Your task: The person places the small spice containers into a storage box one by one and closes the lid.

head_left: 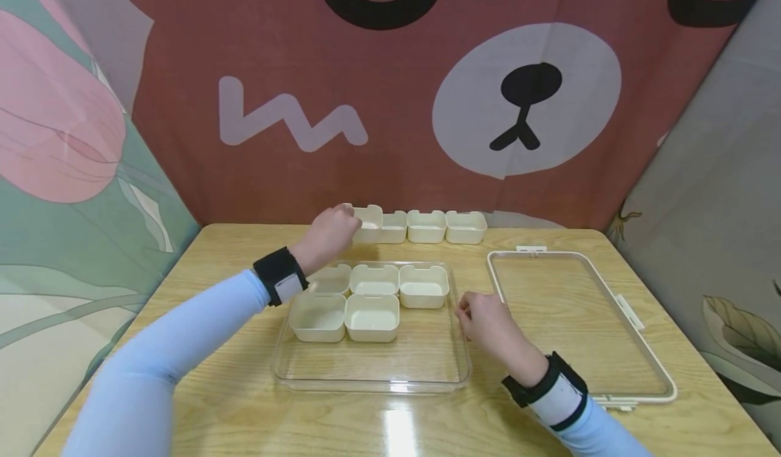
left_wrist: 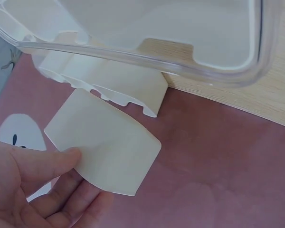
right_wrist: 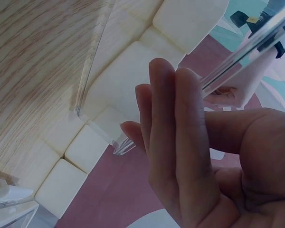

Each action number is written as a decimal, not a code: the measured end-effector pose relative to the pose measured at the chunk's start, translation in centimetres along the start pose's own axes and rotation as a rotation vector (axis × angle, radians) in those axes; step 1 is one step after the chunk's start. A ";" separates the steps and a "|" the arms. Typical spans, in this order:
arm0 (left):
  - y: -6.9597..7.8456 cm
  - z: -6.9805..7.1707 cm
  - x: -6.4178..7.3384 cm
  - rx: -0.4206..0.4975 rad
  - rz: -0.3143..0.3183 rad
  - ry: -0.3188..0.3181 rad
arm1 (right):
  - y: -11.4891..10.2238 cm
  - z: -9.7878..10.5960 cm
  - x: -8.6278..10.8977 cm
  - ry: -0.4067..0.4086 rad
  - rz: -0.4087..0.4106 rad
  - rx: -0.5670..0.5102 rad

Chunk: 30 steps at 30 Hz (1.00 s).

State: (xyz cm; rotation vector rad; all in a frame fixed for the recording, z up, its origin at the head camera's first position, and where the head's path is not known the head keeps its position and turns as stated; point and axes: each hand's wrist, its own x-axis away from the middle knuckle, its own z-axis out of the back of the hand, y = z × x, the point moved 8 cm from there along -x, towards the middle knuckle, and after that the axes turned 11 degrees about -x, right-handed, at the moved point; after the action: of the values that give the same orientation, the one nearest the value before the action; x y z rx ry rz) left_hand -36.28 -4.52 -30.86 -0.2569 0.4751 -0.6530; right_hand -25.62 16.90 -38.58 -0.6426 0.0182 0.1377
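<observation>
My left hand (head_left: 329, 234) pinches a small cream container (left_wrist: 104, 142) behind the tray, thumb on one wall and fingers at another. It sits slightly higher than the row of matching containers (head_left: 427, 227) to its right. In front of me lies a clear shallow tray (head_left: 427, 386) holding several cream containers (head_left: 373, 319), three along the back and two before them; my left wrist partly covers the back-left one. At the tray's right wall, my right hand (head_left: 491, 325) holds the rim, fingers (right_wrist: 190, 128) along the outside. Its thumb tip is hidden.
To the right, a clear lid (head_left: 634, 338) with a white border and clips lies flat on the wooden table (head_left: 201, 403). A reddish printed cloth (head_left: 274, 186) hangs just behind the table's back edge. Bare wood lies in front of the tray.
</observation>
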 end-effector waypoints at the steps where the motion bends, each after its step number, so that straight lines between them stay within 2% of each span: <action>1: 0.1 0.1 0.1 0.001 -0.001 0.003 | 0.0 0.0 0.0 0.000 0.003 0.000; 9: 0.9 1.4 1.2 0.013 -0.022 0.037 | -0.1 0.0 0.1 0.008 0.006 0.002; 17: 2.8 3.4 2.5 0.023 -0.076 0.051 | -0.2 0.1 0.2 0.022 0.027 0.012; 30: 5.4 5.0 3.5 -0.005 -0.132 0.122 | -0.2 0.1 0.1 0.022 0.026 0.020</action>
State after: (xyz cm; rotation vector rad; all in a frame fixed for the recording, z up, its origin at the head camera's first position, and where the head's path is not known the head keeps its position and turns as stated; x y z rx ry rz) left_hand -28.58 -2.19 -29.77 -0.2552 0.5797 -0.7995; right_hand -25.45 16.78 -38.40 -0.6238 0.0491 0.1551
